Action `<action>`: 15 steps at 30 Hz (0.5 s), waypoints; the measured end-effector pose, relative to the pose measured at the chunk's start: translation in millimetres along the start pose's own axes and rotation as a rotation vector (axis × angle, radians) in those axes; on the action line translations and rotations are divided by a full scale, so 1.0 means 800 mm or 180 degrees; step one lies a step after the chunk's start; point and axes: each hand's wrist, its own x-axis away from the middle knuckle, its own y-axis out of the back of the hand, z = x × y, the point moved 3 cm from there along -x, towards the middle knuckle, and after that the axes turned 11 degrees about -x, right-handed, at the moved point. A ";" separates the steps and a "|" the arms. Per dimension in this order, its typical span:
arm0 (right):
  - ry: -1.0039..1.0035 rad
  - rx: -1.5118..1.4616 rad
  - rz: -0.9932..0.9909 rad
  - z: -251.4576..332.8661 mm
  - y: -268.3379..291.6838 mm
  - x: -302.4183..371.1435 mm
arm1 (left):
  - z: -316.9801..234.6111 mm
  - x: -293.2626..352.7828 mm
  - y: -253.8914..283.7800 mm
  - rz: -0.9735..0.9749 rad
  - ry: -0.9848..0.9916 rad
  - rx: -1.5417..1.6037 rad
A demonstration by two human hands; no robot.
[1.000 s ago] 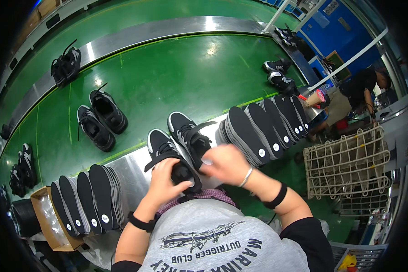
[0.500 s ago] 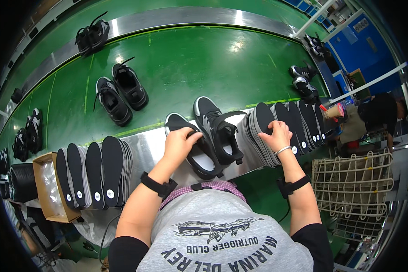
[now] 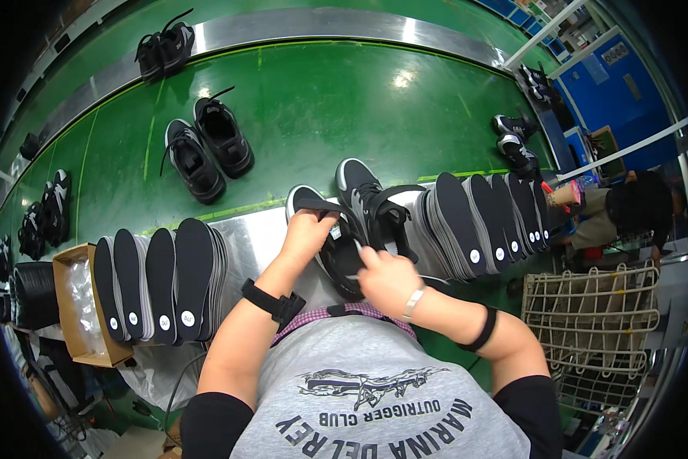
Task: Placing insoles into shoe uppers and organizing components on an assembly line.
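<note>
A black sneaker (image 3: pixel 303 196) with a silver-grey toe stands in front of me. My left hand (image 3: pixel 307 236) pinches its tongue and holds it back from the opening. My right hand (image 3: pixel 388 281), slightly blurred, is closed on a black insole (image 3: pixel 345 258) that lies partly inside this shoe's opening. Its pale edge shows by my fingers; the fingertips are partly hidden. Close on the right is the matching sneaker (image 3: pixel 365 193), its strap-like tongue stretched toward the right-hand insole stacks.
Stacked black insoles (image 3: pixel 455 222) stand right of the shoes, and more insole stacks (image 3: pixel 195 268) stand left on the metal ledge (image 3: pixel 253 239). A cardboard box (image 3: pixel 84 306) with clear plastic is far left. Another sneaker pair (image 3: pixel 206 153) sits on the green conveyor (image 3: pixel 321 99). A wire rack (image 3: pixel 588 329) and a person (image 3: pixel 638 203) are at right.
My right hand has moved left from the right insole stack to the left shoe, bringing an insole into its opening. My left hand stays at that shoe's tongue.
</note>
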 end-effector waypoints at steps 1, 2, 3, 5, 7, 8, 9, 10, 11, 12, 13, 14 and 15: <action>-0.0231 -0.0043 -0.0069 0.000 -0.015 -0.014 | -0.004 0.000 -0.003 -0.0133 -0.0114 -0.0150; -0.0460 -0.0192 0.0021 -0.005 -0.035 -0.031 | -0.006 0.000 -0.006 -0.0120 -0.0130 -0.0148; -0.0583 -0.0264 0.0046 -0.004 -0.042 -0.046 | -0.003 0.001 -0.004 -0.0201 -0.0088 -0.0307; -0.0708 -0.0325 0.0074 -0.004 -0.044 -0.047 | 0.002 0.000 -0.008 -0.0338 -0.0074 -0.0405; -0.0519 -0.0500 -0.0268 0.004 -0.027 -0.028 | 0.000 0.004 -0.006 -0.0435 -0.0127 -0.0520; -0.0484 -0.0464 -0.0111 0.007 -0.013 -0.014 | -0.001 0.006 -0.003 -0.0526 -0.0196 -0.0642; -0.0710 -0.0341 0.0242 0.007 0.000 -0.002 | -0.002 0.006 -0.003 -0.0472 -0.0138 -0.0655; -0.0934 -0.0222 0.0597 0.005 0.010 0.008 | -0.003 0.007 -0.002 -0.0484 -0.0116 -0.0646; -0.0929 -0.0136 0.0807 0.001 0.019 0.011 | -0.005 0.008 0.000 -0.0481 -0.0095 -0.0715; -0.0959 -0.0047 0.0998 -0.003 0.026 0.015 | -0.008 0.009 -0.001 -0.0454 -0.0107 -0.0782; -0.0618 -0.0012 0.0613 -0.005 0.029 0.017 | -0.007 0.009 -0.001 -0.0444 -0.0113 -0.0776; -0.0626 -0.0012 0.0615 -0.006 0.024 0.015 | -0.007 0.009 -0.001 -0.0505 -0.0184 -0.0757; -0.0450 0.0058 0.0520 -0.004 0.019 0.010 | -0.007 0.009 -0.001 -0.0570 -0.0256 -0.0741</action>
